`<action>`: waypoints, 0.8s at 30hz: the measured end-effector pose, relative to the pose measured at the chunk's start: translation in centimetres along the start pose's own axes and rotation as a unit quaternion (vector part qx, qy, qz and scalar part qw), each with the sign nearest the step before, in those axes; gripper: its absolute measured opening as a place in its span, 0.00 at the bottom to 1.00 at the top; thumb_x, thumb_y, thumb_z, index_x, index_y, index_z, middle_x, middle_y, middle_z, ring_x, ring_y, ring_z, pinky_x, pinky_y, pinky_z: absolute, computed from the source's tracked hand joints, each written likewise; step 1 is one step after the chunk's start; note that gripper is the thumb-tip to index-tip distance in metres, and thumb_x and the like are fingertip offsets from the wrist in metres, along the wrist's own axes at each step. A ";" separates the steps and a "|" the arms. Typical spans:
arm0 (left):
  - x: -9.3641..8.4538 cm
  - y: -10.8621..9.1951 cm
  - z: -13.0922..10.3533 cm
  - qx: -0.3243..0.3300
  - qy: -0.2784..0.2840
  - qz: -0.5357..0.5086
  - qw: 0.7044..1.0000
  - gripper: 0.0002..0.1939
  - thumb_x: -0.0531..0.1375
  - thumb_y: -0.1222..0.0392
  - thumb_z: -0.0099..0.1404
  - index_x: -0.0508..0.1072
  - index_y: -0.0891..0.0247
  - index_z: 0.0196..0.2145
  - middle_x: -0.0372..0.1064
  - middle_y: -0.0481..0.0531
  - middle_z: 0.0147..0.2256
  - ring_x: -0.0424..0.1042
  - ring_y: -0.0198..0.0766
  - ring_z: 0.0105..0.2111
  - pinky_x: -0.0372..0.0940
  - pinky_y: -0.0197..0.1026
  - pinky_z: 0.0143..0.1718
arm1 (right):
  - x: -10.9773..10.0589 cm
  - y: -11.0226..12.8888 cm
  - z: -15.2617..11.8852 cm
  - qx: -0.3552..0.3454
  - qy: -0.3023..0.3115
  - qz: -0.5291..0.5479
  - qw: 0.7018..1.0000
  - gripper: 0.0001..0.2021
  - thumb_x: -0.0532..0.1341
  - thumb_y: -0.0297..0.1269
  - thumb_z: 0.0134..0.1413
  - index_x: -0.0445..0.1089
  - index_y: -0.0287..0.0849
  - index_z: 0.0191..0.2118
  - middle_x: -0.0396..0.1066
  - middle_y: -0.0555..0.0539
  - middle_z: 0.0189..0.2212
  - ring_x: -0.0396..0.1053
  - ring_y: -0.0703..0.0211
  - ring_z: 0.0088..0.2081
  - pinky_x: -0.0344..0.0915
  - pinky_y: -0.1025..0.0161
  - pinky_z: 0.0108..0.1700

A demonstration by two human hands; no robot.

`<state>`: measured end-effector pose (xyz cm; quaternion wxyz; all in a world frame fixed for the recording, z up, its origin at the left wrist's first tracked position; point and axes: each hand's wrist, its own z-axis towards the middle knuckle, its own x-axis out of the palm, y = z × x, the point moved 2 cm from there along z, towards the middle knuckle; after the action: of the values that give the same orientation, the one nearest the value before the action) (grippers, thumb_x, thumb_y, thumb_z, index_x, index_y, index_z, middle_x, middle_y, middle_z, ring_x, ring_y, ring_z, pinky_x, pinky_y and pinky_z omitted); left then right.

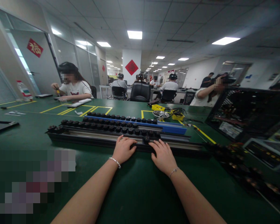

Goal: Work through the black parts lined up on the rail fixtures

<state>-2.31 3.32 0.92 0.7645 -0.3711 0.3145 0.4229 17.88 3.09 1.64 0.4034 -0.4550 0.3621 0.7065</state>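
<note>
1. Left hand [124, 150] – palm down, partly open, fingers bent over the near black rail [84, 140], its thumb apart from the index finger; whether the hidden fingertips pinch anything, I cannot tell.
2. Right hand [163, 156] lies over the same rail further right, also partly open, fingers spread and thumb apart; I cannot tell whether its fingertips grip the edge.
3. Between the two hands, a small black block [146, 139] sits in the channel of that rail, close to the right fingertips.
4. The rail runs sideways across the green table [135, 193], with two black blocks [55, 128] at its left end.
5. Just behind it stand rows of similar black pieces [102, 127], and beyond those lies a blue rail [175, 129].
6. Farther back I see a shiny metal dish [160, 115] beside a yellow bin [157, 107], with dark cables [179, 111] to their right.
7. At right, an open computer case [252, 109] leans over the table – a metal box [266, 154] is in front of it.
8. Across the table at left, a person in a white top [78, 89] works near a bottle [25, 91].
</note>
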 end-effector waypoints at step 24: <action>-0.1 0.0 0.0 0.004 0.006 -0.003 1.000 0.09 0.56 0.57 0.60 0.72 0.51 0.39 0.74 0.44 0.40 0.67 0.39 0.44 0.41 0.54 0.60 | -0.4 -0.7 0.1 0.006 0.012 0.006 1.000 0.23 0.53 0.34 0.51 0.63 0.51 0.55 0.60 0.49 0.57 0.47 0.53 0.61 0.44 0.50 0.61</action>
<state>-2.39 3.26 1.02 0.7653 -0.3721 0.3195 0.4169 18.65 3.35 1.96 0.3974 -0.4585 0.3740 0.7014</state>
